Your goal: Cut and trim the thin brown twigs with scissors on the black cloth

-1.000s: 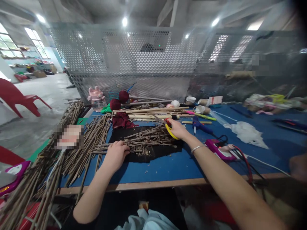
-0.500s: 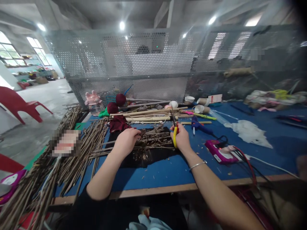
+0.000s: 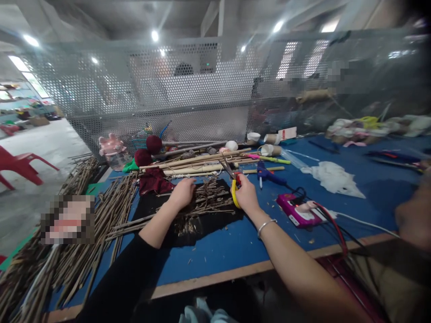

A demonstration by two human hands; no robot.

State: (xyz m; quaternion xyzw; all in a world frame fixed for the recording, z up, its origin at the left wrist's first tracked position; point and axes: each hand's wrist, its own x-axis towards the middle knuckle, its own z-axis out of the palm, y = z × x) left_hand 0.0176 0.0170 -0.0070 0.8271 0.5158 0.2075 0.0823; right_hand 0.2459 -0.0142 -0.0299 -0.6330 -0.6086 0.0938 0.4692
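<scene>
My right hand [image 3: 246, 192] is closed around scissors [image 3: 235, 193] with yellow and red handles. Their blades are parted and point up and to the left. A bundle of short brown twigs [image 3: 213, 197] lies on a black sheet [image 3: 191, 240]. At its left end, my left hand [image 3: 182, 193] is closed on twigs, its fingertips partly hidden. A few longer twigs [image 3: 134, 223] stick out left from beneath my left forearm. Dark red cloth [image 3: 155, 180] lies just beyond this hand.
Long twigs [image 3: 101, 220] are heaped at the left. Behind the bundle lie pale sticks [image 3: 191, 169] and a blue glue gun [image 3: 267, 174]. A purple power strip [image 3: 298, 211] with cords sits to the right, near white plastic [image 3: 333, 181]. Another person's hand [image 3: 415, 215] is at the right edge.
My view has turned slightly to the right, so the scene sits further left. The scissor blades now look wider apart and lean more to the left. My left hand stays at the bundle.
</scene>
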